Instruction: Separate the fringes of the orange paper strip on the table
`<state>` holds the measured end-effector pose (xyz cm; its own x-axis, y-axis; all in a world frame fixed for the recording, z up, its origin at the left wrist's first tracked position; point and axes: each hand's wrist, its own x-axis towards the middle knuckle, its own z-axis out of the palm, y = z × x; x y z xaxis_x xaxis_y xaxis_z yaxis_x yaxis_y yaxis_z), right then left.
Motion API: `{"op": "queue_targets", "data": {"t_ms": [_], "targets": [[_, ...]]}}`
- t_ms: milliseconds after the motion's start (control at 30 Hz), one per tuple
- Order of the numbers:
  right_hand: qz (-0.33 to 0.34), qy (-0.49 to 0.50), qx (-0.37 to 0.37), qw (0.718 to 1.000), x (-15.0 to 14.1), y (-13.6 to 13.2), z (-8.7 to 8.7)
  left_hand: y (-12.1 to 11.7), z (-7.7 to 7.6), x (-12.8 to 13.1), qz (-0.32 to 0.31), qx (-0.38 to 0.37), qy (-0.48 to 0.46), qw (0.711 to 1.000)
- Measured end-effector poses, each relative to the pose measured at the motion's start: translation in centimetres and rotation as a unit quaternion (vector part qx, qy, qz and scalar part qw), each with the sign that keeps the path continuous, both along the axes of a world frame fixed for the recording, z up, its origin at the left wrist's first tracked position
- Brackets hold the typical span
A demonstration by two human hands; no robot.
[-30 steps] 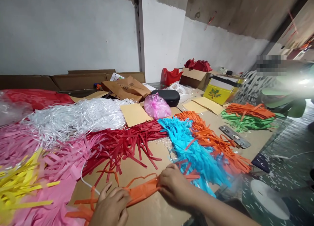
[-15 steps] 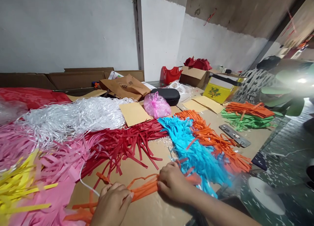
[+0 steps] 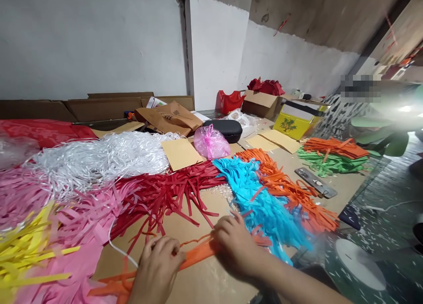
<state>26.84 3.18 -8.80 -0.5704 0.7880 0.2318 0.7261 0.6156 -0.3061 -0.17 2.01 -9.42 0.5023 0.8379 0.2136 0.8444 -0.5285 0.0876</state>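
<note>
Both the left hand (image 3: 157,268) and right hand (image 3: 236,246) pinch a folded orange paper fringe (image 3: 198,254) flat on the bench (image 3: 188,229), apparently mid-rolling, which calls for even pressure.

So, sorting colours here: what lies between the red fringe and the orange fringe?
In the head view, the blue fringe lies between the red fringe and the orange fringe.

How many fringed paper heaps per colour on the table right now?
Red heap: 1
Blue heap: 1
Green heap: 1
Yellow heap: 1
Pink heap: 1
Orange: 3, namely a long heap, a far stack, and the rolled bundle under both hands
Total: 8
</note>
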Motion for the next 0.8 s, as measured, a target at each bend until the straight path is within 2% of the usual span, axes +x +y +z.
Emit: {"op": "queue_targets", "data": {"t_ms": [67, 100, 200, 367, 467, 533, 667, 733, 800], "targets": [[0.077, -0.028, 0.058, 0.995, 0.7, -0.2, 0.1, -0.3, -0.5, -0.2, -0.062, 0.097, -0.002, 0.993], [0.097, -0.043, 0.079, 0.991, 0.9, -0.2, 0.1, -0.5, -0.6, -0.1, -0.075, 0.123, -0.002, 0.990], [0.118, -0.067, 0.102, 0.986, 1.1, 0.2, 0.2, -1.1, -0.3, 0.7, -0.068, 0.148, 0.002, 0.987], [0.081, 0.002, 0.015, 0.997, 0.7, 0.8, 1.5, -1.1, -0.2, 1.6, -0.048, 0.152, 0.027, 0.987], [0.053, -0.018, 0.025, 0.998, -0.1, 0.4, 1.8, -0.9, -0.6, 1.8, -0.030, 0.158, 0.008, 0.987], [0.051, -0.050, 0.059, 0.996, -1.0, -0.2, 1.4, -1.1, -0.9, 2.0, -0.021, 0.159, 0.015, 0.987], [0.089, -0.103, 0.105, 0.985, -2.1, -0.7, -0.6, -2.3, -1.3, 1.4, -0.011, 0.145, 0.064, 0.987], [0.089, -0.101, 0.089, 0.987, -1.7, -0.5, -1.1, -2.9, -1.7, 0.3, -0.024, 0.117, 0.065, 0.991], [0.069, -0.068, 0.043, 0.994, -0.9, -0.2, -1.1, -3.3, -2.2, -0.9, -0.045, 0.084, 0.029, 0.995]]}}
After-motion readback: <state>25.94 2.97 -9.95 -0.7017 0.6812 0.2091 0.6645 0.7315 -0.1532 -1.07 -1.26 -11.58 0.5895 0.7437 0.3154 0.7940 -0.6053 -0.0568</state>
